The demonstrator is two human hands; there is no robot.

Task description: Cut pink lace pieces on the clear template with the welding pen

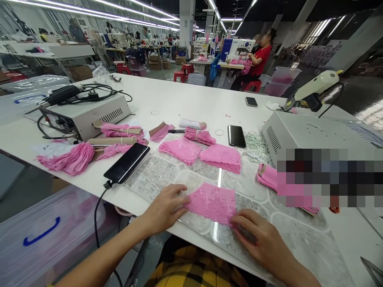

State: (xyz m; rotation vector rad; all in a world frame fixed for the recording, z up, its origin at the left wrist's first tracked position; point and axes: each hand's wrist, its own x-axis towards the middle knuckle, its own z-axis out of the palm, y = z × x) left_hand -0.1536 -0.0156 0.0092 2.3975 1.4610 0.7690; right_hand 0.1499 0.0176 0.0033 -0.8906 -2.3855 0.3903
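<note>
A pink lace piece (213,202) lies nearly flat on a grey marble-patterned sheet (158,173) in front of me. My left hand (167,208) pinches its left edge between thumb and fingers. At the lower right corner, my right hand (259,235) has its thumb and fingertips closed on the lace. Just beyond it are two stacks of similar lace, a left stack (181,149) and a right stack (221,157). Behind these sits a tied pink bundle (199,136).
Phones lie at left (127,163) and behind the stacks (236,136); the left one has a cable. Pink bundles (67,158) flank a metal box (86,115). On the right are a grey machine box (323,133), string ties (256,147) and scissors (371,269). Someone in red (263,59) sews beyond the table.
</note>
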